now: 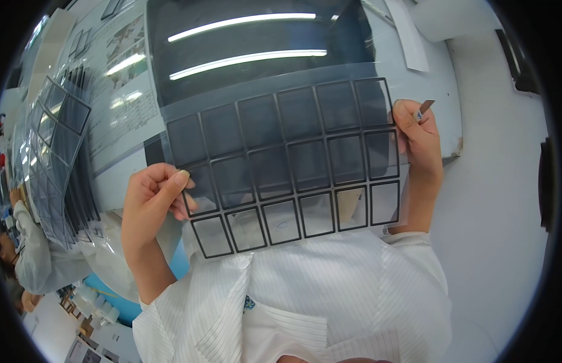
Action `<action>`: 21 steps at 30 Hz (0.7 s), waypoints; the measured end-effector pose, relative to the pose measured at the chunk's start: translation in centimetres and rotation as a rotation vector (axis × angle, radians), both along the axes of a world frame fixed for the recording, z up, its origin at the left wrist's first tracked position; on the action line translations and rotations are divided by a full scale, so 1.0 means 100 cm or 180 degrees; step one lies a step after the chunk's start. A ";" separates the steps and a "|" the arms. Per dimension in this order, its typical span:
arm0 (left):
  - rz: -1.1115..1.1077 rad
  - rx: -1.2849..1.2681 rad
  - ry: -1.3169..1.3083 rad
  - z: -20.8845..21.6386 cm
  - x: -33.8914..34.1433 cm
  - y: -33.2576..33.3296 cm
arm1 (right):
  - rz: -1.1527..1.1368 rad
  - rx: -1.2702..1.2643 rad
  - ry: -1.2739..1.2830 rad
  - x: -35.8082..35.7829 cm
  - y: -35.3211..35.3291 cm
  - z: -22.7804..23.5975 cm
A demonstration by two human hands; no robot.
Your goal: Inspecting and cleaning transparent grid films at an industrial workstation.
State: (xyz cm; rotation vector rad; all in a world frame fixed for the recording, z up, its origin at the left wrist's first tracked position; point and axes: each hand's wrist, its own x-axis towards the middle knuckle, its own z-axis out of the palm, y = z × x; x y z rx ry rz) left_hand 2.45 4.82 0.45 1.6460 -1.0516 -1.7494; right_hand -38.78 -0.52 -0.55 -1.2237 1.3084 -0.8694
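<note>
Stretched between my hands is a clear plastic sheet (269,224) printed with three rows of black-outlined rectangles. It tilts slightly, its left side lower. My left hand (152,196) pinches the left edge between thumb and fingers. At the upper right edge, my right hand (417,133) is closed on the sheet too. A small blade (426,109) with a pale part juts out between that hand's thumb and fingers; the rest of it is hidden. Just beyond the sheet lies a dark glossy panel (244,39) reflecting two ceiling lights, and the sheet overlaps its near part.
On the left a stack of similar black-grid sheets (66,151) stands by printed papers (120,91) under a clear cover. A white strip (408,36) lies at the table's far right. The table's edge (456,103) ends there. Another person's sleeve (33,260) shows at far left.
</note>
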 end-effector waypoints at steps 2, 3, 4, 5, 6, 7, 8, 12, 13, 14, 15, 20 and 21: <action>0.0010 -0.0026 -0.0029 0.002 0.000 0.001 | 0.0106 0.0052 -0.0116 0.002 -0.002 0.003; 0.0032 -0.0058 -0.0068 -0.001 0.001 0.002 | 0.0133 0.0098 -0.0084 0.002 -0.002 0.004; 0.0056 -0.0089 -0.0110 -0.003 0.001 0.002 | 0.0101 0.0087 -0.0056 0.002 -0.002 0.004; 0.0026 -0.0099 -0.0084 -0.004 0.001 0.002 | 0.0144 0.0066 -0.0088 0.001 -0.002 0.003; 0.0050 -0.0094 -0.0100 -0.004 0.001 0.003 | 0.0204 0.0049 -0.0138 0.000 -0.002 0.002; 0.0075 -0.0088 -0.0117 -0.003 0.001 0.003 | 0.0191 0.0044 -0.0132 -0.001 -0.002 0.002; 0.0063 -0.0092 -0.0111 -0.004 0.001 0.002 | 0.0241 0.0033 -0.0181 -0.002 -0.003 0.002; 0.0058 -0.0113 -0.0111 -0.004 0.001 0.002 | 0.0294 0.0012 -0.0219 -0.003 -0.003 0.001; 0.0061 -0.0118 -0.0107 -0.003 0.001 0.002 | 0.0295 0.0008 -0.0224 -0.002 -0.003 0.002; 0.0062 -0.0122 -0.0113 -0.002 0.002 0.003 | 0.0302 0.0004 -0.0185 -0.002 -0.004 0.002; 0.0058 -0.0131 -0.0106 -0.003 0.002 0.003 | 0.0300 0.0006 -0.0137 -0.002 -0.003 0.002; 0.0053 -0.0087 -0.0016 -0.002 0.002 0.001 | 0.0320 -0.0018 -0.0153 -0.003 -0.003 0.000; 0.0065 -0.0095 -0.0004 -0.002 0.002 0.001 | 0.0348 -0.0047 -0.0162 -0.003 -0.003 0.000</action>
